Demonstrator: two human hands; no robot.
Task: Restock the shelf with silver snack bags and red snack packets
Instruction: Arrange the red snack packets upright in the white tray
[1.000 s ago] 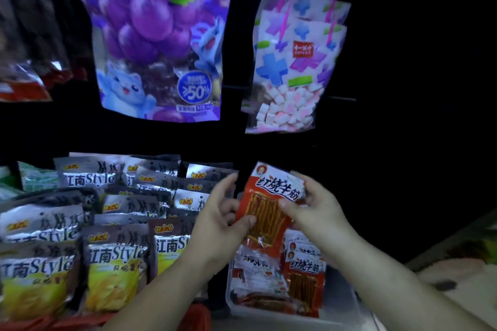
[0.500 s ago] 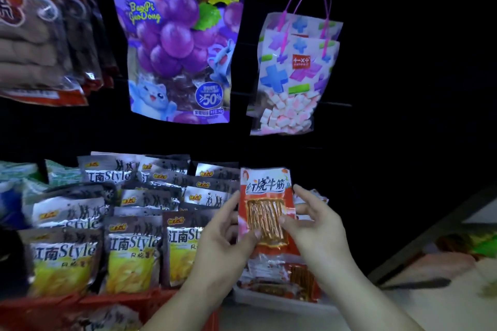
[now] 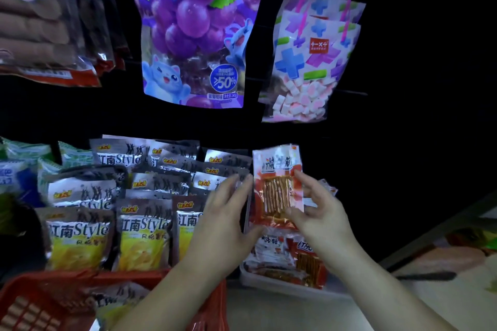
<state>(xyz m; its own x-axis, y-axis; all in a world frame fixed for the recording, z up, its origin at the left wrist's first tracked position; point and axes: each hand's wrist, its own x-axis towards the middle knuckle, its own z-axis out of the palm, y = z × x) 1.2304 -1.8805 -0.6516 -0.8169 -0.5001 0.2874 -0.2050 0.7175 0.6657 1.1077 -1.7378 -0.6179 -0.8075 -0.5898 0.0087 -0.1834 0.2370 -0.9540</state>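
A red snack packet (image 3: 277, 183) with a clear window of brown sticks stands upright above the white tray (image 3: 269, 283). My right hand (image 3: 322, 217) pinches its right side, thumb on the front. My left hand (image 3: 226, 223) holds its left edge, thumb at the lower left corner and fingers stretched up beside it. More red snack packets (image 3: 301, 258) lie in the tray beneath. Silver snack bags (image 3: 142, 226) stand in rows on the shelf to the left, touching my left hand's back.
A red basket (image 3: 40, 295) at the lower left holds another silver bag (image 3: 115, 301). Above hang a purple grape jelly bag (image 3: 193, 35), a marshmallow bag (image 3: 309, 62) and sausage packs (image 3: 40, 21). The area to the right is dark.
The red packet has been turned from tilted to upright and moved slightly back over the tray. My left fingers have straightened along its edge. The view dropped, showing the red basket.
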